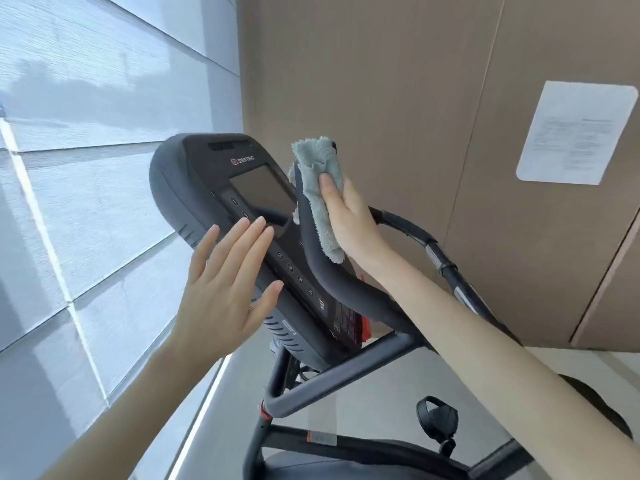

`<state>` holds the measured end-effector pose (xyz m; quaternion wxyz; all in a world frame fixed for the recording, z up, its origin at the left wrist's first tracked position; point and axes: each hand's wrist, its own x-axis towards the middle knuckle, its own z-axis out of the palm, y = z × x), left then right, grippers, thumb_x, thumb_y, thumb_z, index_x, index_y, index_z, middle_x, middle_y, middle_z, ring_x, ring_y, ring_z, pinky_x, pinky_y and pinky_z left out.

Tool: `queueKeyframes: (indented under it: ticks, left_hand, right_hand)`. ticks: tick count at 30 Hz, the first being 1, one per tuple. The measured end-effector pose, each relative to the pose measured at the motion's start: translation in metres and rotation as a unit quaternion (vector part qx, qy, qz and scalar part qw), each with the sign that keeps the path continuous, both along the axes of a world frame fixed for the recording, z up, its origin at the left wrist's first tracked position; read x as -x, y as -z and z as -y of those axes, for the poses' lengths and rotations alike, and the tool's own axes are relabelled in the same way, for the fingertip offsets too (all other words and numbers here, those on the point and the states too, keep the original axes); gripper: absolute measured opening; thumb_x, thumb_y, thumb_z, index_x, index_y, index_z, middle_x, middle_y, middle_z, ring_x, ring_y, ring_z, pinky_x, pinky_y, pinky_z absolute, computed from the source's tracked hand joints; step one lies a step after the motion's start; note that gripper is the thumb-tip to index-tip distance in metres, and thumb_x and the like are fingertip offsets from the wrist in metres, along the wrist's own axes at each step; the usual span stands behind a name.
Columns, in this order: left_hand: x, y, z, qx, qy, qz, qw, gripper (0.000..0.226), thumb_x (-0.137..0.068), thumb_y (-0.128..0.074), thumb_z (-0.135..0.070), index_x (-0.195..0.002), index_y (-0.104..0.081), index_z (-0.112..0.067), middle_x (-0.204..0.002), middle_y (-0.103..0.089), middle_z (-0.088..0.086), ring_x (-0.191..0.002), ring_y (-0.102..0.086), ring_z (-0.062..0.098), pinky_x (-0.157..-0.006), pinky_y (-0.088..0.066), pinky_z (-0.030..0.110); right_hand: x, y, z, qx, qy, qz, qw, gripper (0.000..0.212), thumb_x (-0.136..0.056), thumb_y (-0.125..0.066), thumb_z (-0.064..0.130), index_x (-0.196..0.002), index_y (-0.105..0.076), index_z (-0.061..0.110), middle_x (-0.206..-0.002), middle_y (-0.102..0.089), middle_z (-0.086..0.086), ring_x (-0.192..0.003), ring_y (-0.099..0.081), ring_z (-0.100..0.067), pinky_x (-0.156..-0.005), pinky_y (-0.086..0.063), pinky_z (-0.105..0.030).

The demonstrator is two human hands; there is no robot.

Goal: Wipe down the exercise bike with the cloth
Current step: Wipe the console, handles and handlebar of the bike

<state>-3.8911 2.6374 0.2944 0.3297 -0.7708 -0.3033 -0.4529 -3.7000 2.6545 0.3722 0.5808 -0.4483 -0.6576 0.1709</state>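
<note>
Exercise bike (329, 378) fills the middle of the view, its console (194, 178) tilted with a dark screen (263, 188) and a row of buttons below it. The right hand (349, 216) grips a grey cloth (320, 157) wrapped over the curved black handlebar (339, 282), thumb pressed onto the fabric, just beside the console's right edge. The left hand (225, 289) is spread flat with straight fingers, its fingertips touching the console under the screen. The handlebar loops in front of the console's right side. A window blind (86, 168) runs along the left, and a brown wall (381, 81) behind carries a white paper sheet (575, 133). A pedal (438, 419) and the seat (329, 465) show below.
</note>
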Motion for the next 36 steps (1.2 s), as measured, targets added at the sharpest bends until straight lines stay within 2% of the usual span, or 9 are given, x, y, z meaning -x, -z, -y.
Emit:
queueKeyframes:
  ticks: [3, 7, 13, 19, 21, 24, 29, 32, 36]
  left_hand:
    - [-0.002, 0.001, 0.011, -0.009, -0.025, 0.014, 1.0, 0.052, -0.1, -0.042, -0.032, -0.137, -0.047, 0.003, -0.144, -0.046, 0.017, -0.137, -0.038, 0.032, -0.114, -0.025, 0.052]
    - [-0.02, 0.005, 0.025, -0.007, -0.05, 0.028, 0.998, 0.052, -0.101, -0.04, -0.032, -0.138, -0.046, 0.004, -0.145, -0.045, 0.016, -0.137, -0.037, 0.031, -0.116, -0.022, 0.051]
    - [-0.052, 0.017, 0.043, 0.03, -0.067, 0.029, 0.997, 0.051, -0.099, -0.04, -0.03, -0.138, -0.047, 0.002, -0.144, -0.047, 0.015, -0.137, -0.037, 0.029, -0.116, -0.022, 0.051]
    - [-0.066, 0.025, 0.045, 0.053, -0.096, 0.011, 0.994, 0.052, -0.101, -0.035, -0.033, -0.14, -0.047, 0.0, -0.144, -0.047, 0.013, -0.136, -0.039, 0.029, -0.116, -0.02, 0.05]
    - [-0.065, 0.023, 0.044, 0.057, -0.098, 0.01, 0.994, 0.052, -0.101, -0.034, -0.034, -0.14, -0.046, -0.001, -0.145, -0.047, 0.013, -0.137, -0.039, 0.028, -0.116, -0.021, 0.051]
    - [-0.056, 0.017, 0.042, 0.056, -0.093, 0.028, 0.994, 0.052, -0.1, -0.035, -0.033, -0.14, -0.046, -0.001, -0.145, -0.046, 0.013, -0.138, -0.037, 0.027, -0.117, -0.02, 0.05]
    - [-0.041, 0.003, 0.04, 0.047, -0.076, 0.064, 0.994, 0.052, -0.099, -0.037, -0.031, -0.14, -0.043, 0.001, -0.147, -0.044, 0.013, -0.14, -0.034, 0.028, -0.118, -0.017, 0.047]
    - [-0.035, -0.001, 0.042, 0.045, -0.055, 0.084, 0.994, 0.053, -0.099, -0.038, -0.03, -0.141, -0.042, 0.002, -0.147, -0.043, 0.013, -0.14, -0.034, 0.029, -0.118, -0.017, 0.047]
    - [-0.032, 0.002, 0.044, 0.041, -0.041, 0.081, 0.995, 0.053, -0.1, -0.037, -0.031, -0.14, -0.042, 0.003, -0.146, -0.043, 0.015, -0.139, -0.035, 0.03, -0.117, -0.019, 0.049]
  right_hand:
    - [-0.011, 0.014, 0.01, 0.033, -0.021, 0.061, 0.997, 0.034, -0.099, -0.04, 0.041, -0.128, -0.046, 0.023, -0.112, -0.062, 0.011, -0.102, -0.058, -0.001, -0.091, -0.041, -0.019]
    - [-0.03, 0.029, 0.034, 0.091, -0.028, 0.232, 0.968, 0.045, -0.1, -0.038, 0.041, -0.137, -0.039, 0.017, -0.119, -0.063, -0.005, -0.109, -0.059, -0.022, -0.086, -0.041, -0.027]
    - [-0.059, 0.034, 0.061, 0.065, -0.027, 0.42, 0.905, 0.037, -0.099, -0.042, 0.038, -0.127, -0.046, 0.015, -0.113, -0.064, -0.011, -0.103, -0.059, -0.031, -0.086, -0.045, -0.039]
    - [-0.096, 0.047, 0.094, 0.063, 0.002, 0.561, 0.825, 0.051, -0.098, -0.043, 0.04, -0.142, -0.028, 0.019, -0.104, -0.058, -0.013, -0.097, -0.058, -0.037, -0.077, -0.046, -0.039]
    - [-0.105, 0.039, 0.099, 0.095, -0.017, 0.546, 0.832, 0.044, -0.099, -0.043, 0.035, -0.14, -0.035, 0.019, -0.106, -0.056, -0.008, -0.103, -0.056, -0.032, -0.084, -0.044, -0.037]
    - [-0.103, 0.013, 0.092, 0.044, -0.008, 0.407, 0.912, 0.041, -0.1, -0.044, 0.028, -0.141, -0.041, 0.02, -0.13, -0.054, -0.005, -0.121, -0.049, -0.021, -0.092, -0.034, -0.02]
    - [-0.044, -0.009, 0.053, -0.041, 0.008, 0.27, 0.962, 0.056, -0.1, -0.043, 0.03, -0.15, -0.02, 0.017, -0.145, -0.039, -0.011, -0.131, -0.039, -0.023, -0.099, -0.026, -0.02]
    - [-0.013, 0.019, 0.04, -0.049, 0.069, 0.319, 0.944, 0.081, -0.095, -0.05, 0.037, -0.151, 0.002, 0.008, -0.142, -0.038, -0.021, -0.121, -0.049, -0.033, -0.097, -0.039, -0.034]
    - [-0.02, 0.056, 0.053, -0.126, 0.211, 0.446, 0.861, 0.092, -0.081, -0.067, 0.048, -0.143, -0.027, -0.008, -0.09, -0.064, -0.018, -0.075, -0.064, -0.027, -0.062, -0.053, -0.031]
